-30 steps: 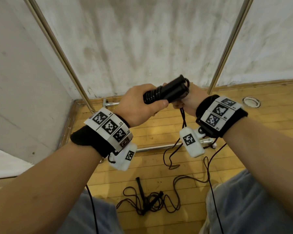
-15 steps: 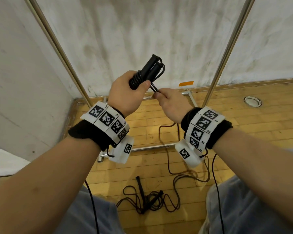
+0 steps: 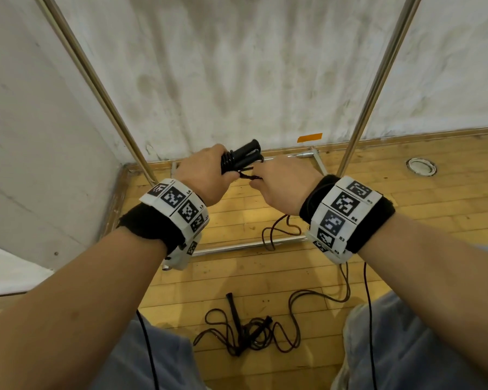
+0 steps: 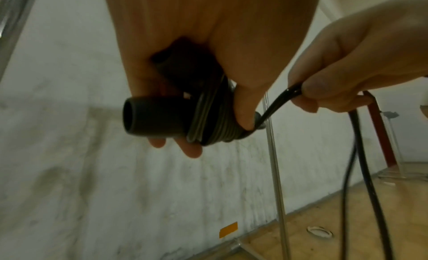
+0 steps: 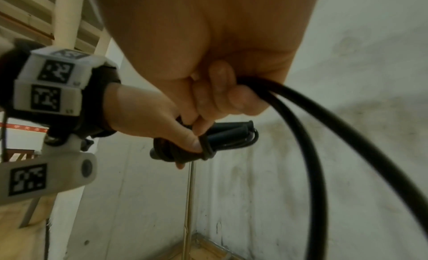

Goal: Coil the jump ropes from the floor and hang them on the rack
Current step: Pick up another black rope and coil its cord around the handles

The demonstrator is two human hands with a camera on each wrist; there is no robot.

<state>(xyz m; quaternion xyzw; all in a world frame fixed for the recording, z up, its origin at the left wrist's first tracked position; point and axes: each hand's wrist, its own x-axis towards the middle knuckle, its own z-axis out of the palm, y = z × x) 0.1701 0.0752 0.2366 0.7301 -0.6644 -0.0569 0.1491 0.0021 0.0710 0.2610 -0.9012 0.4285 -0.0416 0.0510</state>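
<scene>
**Both hands lower, handles now pointing to two o'clock**

Since half a second ago both hands have dropped from wall height to the line where floor meets wall, and the paired handles have tipped from steeply upright to a flatter lean toward two o'clock.

Nearest the camera, at six o'clock on the wooden floor (image 3: 237,277), a second jump rope (image 3: 243,333) lies in a loose tangle between the person's knees, its handles among its own loops.

Farther out, the slack cord (image 3: 276,232) of the held rope hangs from the right hand, crosses the rack's front base bar (image 3: 237,247) and trails back along the floor at five o'clock.

Next, the left hand (image 3: 202,175) is wrapped round the two black handles (image 3: 244,156), thumb pressed on the turns of cord wound about them; the wound part sits just beside the thumb, the free handle ends stick out past it. At three o'clock of it the right hand (image 3: 283,181) pinches the cord between thumb and fingers, close beside the left, with a short taut run between them.

Beyond, the rack's two steel uprights (image 3: 378,80) rise at eleven and one o'clock before the stained white wall (image 3: 237,66), where an orange tape strip (image 3: 309,137) sits near the skirting.
</scene>
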